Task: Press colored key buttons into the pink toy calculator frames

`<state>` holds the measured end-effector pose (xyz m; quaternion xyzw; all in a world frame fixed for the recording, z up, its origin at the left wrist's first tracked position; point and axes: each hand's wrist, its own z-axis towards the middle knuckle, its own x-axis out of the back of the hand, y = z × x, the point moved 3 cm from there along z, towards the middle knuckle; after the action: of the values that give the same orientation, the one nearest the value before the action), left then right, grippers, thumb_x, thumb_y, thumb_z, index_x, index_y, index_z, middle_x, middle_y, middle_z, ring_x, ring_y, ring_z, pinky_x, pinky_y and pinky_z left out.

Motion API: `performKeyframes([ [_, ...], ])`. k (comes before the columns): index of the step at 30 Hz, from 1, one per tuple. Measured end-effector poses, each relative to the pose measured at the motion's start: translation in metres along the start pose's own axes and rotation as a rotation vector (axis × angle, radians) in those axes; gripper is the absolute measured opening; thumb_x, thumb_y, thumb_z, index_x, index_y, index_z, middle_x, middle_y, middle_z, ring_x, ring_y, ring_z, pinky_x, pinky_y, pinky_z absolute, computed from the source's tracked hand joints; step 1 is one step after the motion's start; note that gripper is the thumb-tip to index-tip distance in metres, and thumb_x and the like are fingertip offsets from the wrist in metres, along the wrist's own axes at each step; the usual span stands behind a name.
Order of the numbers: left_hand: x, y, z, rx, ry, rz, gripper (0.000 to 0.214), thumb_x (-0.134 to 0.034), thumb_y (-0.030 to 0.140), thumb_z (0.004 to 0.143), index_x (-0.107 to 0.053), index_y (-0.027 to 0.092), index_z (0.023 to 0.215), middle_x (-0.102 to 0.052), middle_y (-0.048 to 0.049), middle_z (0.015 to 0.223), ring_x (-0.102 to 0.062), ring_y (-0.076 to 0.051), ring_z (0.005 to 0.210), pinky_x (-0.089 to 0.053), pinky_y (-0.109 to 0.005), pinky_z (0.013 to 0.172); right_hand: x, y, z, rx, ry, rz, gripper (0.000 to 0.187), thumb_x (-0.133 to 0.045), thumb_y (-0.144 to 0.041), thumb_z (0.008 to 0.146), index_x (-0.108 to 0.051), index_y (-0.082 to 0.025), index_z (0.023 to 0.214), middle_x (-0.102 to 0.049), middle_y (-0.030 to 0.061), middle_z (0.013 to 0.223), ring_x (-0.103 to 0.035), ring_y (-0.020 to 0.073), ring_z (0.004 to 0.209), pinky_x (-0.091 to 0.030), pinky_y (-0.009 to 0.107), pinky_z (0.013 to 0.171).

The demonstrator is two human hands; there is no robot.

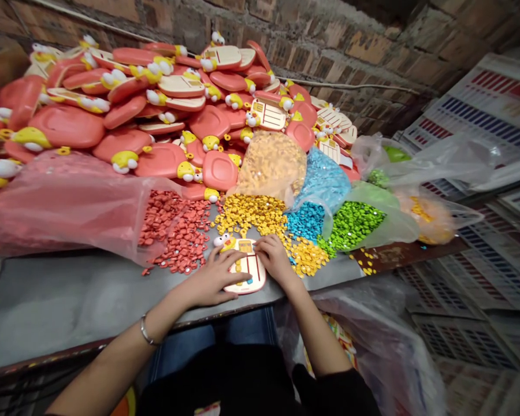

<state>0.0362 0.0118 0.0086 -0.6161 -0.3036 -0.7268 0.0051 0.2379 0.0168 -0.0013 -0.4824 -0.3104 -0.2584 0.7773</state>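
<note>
A cream-faced plastic duck toy [252, 276] lay on the near edge of the bench, its yellow duck head with white eyes pointing left and far, and red lines and a small yellow panel marked on its face. The left hand [216, 277], with a metal bangle [146, 329] at its wrist, lay across the toy's left side, its fingers [238, 257] stretched out flat over the face. The right hand [275, 260] came in from the right, its fingers curled down onto the toy's upper right corner. Neither hand showed a closed grip, and whether either one pinched something small against the toy could not be told. The work in hand appeared to be on the toy's face, with both hands steadying or pressing it. Any bead taken from the piles would call for a narrow pinch, as the beads were small and loose. Just beyond the hands lay spilled red beads [177, 237] to the left, yellow beads [251, 214] directly far, then blue beads [307, 219] and green beads [353, 225] to the right, each spilling from a clear plastic bag. A large heap of coral-pink duck-shaped toy cases [67, 126] rose behind them, against a rough brick wall [329, 52]. A pink plastic bag [69, 214] lay at the far left of the bench, and stacked plastic crates [481, 277] stood to the right.
</note>
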Motion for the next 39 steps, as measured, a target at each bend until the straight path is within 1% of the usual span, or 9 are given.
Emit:
performKeyframes([
  [8,-0.006,-0.005,0.0,0.033,0.03,-0.07,0.07,-0.069,0.032,0.077,-0.041,0.032,0.141,-0.034,-0.0087,0.149,-0.027,-0.034,0.138,-0.017,-0.055,0.112,-0.009,-0.008,-0.012,-0.1,0.022,0.17,0.014,-0.061,-0.017,0.085,-0.066,-0.021,0.098,-0.068,0.0056,0.09,-0.06,0.0208,0.087,-0.047,0.033,0.077],
  [12,-0.009,-0.009,-0.001,0.104,0.062,-0.074,0.084,-0.073,0.035,0.073,-0.032,0.027,0.146,-0.03,-0.0129,0.15,-0.025,-0.034,0.138,-0.022,-0.053,0.111,-0.01,-0.017,-0.016,-0.081,-0.037,0.23,0.011,-0.065,-0.023,0.084,-0.066,-0.02,0.095,-0.07,0.0048,0.088,-0.062,0.0204,0.087,-0.047,0.034,0.081],
  [15,-0.009,-0.01,-0.001,0.111,0.062,-0.057,0.08,-0.073,0.038,0.072,-0.037,0.026,0.142,-0.03,-0.0129,0.15,-0.026,-0.035,0.138,-0.024,-0.052,0.11,-0.002,-0.023,-0.028,-0.093,-0.123,0.303,0.017,-0.07,-0.027,0.081,-0.067,-0.022,0.098,-0.072,0.0031,0.085,-0.064,0.0205,0.085,-0.047,0.036,0.083],
  [18,-0.007,-0.009,-0.001,0.097,0.049,-0.03,0.067,-0.072,0.039,0.073,-0.049,0.027,0.134,-0.03,-0.0126,0.15,-0.026,-0.036,0.137,-0.023,-0.052,0.11,0.017,-0.009,-0.039,-0.182,-0.014,0.349,0.013,-0.066,-0.031,0.085,-0.068,-0.021,0.093,-0.072,0.0042,0.088,-0.065,0.0197,0.084,-0.049,0.034,0.078],
  [21,-0.006,-0.009,-0.001,0.077,0.035,-0.015,0.054,-0.071,0.036,0.075,-0.056,0.031,0.127,-0.026,-0.0102,0.152,-0.024,-0.038,0.138,-0.023,-0.053,0.109,0.045,0.025,-0.043,-0.354,0.271,0.211,0.014,-0.06,-0.032,0.087,-0.068,-0.021,0.09,-0.071,0.0052,0.086,-0.064,0.0199,0.079,-0.049,0.033,0.073],
  [23,-0.007,-0.009,-0.001,0.074,0.032,-0.012,0.052,-0.07,0.035,0.076,-0.057,0.033,0.126,-0.026,-0.0096,0.153,-0.023,-0.039,0.138,-0.022,-0.055,0.109,0.062,0.05,-0.04,-0.409,0.378,0.042,0.014,-0.057,-0.03,0.087,-0.068,-0.021,0.09,-0.07,0.006,0.087,-0.063,0.0214,0.08,-0.048,0.035,0.075],
  [26,-0.008,-0.01,-0.001,0.08,0.029,-0.007,0.053,-0.07,0.035,0.077,-0.056,0.035,0.128,-0.026,-0.0092,0.152,-0.024,-0.039,0.138,-0.021,-0.056,0.109,0.074,0.075,-0.025,-0.388,0.31,-0.208,0.013,-0.055,-0.022,0.086,-0.068,-0.02,0.086,-0.069,0.008,0.088,-0.061,0.0236,0.085,-0.046,0.037,0.08],
  [32,-0.009,-0.011,-0.001,0.08,0.02,0.006,0.054,-0.071,0.036,0.077,-0.056,0.034,0.128,-0.024,-0.0101,0.152,-0.022,-0.039,0.138,-0.022,-0.057,0.108,0.058,0.092,-0.005,-0.325,0.05,-0.466,0.014,-0.056,-0.011,0.084,-0.067,-0.019,0.083,-0.063,0.0075,0.084,-0.056,0.0223,0.084,-0.044,0.031,0.076],
  [39,-0.006,-0.009,0.0,0.063,0.006,0.021,0.053,-0.071,0.039,0.077,-0.055,0.032,0.128,-0.025,-0.0125,0.151,-0.023,-0.037,0.139,-0.021,-0.055,0.109,0.059,0.09,-0.026,-0.324,0.122,-0.391,0.028,-0.044,-0.005,0.084,-0.066,-0.017,0.096,-0.062,0.0091,0.091,-0.057,0.0224,0.085,-0.044,0.032,0.078],
])
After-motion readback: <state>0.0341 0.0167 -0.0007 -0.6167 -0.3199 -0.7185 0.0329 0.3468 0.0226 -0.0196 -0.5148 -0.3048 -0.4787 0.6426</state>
